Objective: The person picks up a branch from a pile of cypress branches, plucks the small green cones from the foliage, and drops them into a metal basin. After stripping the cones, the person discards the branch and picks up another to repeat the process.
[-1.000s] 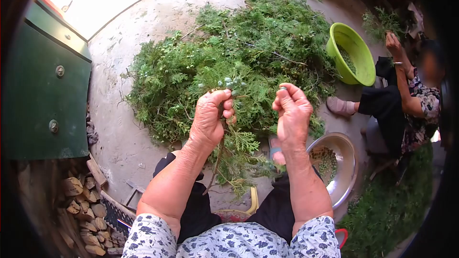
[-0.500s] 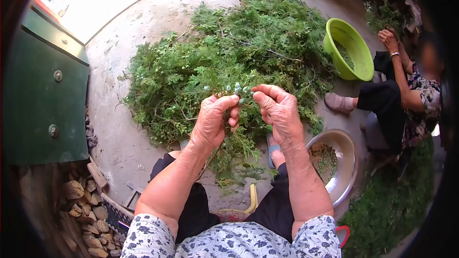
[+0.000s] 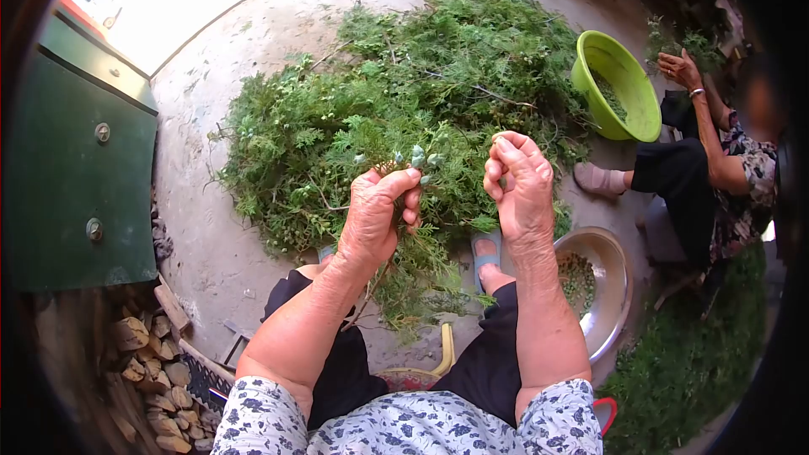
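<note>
My left hand (image 3: 373, 212) is closed round a leafy evergreen sprig (image 3: 409, 274), whose foliage hangs below the fist. Several pale blue-green cones (image 3: 418, 155) stick out above the left thumb. To the right, apart from the sprig, my right hand (image 3: 526, 190) is raised with thumb and fingertips pinched together; whatever lies between them is too small to make out. Behind both hands spreads a large heap of green evergreen branches (image 3: 472, 50) on the concrete floor. A metal basin (image 3: 622, 291) holding small green pieces stands beside my right forearm, which partly covers it.
A lime-green basin (image 3: 642, 118) with green bits inside stands at the upper right. Near it sits another person (image 3: 687, 177), hands at a sprig. Stacked firewood (image 3: 168, 388) lies lower left, below a green metal door (image 3: 76, 177). More greenery (image 3: 674, 379) covers the lower right floor.
My right hand has drawn away from the cones, to the right and slightly up, fingers still pinched. My left hand stays on the sprig. The other person's hands have shifted a little.
</note>
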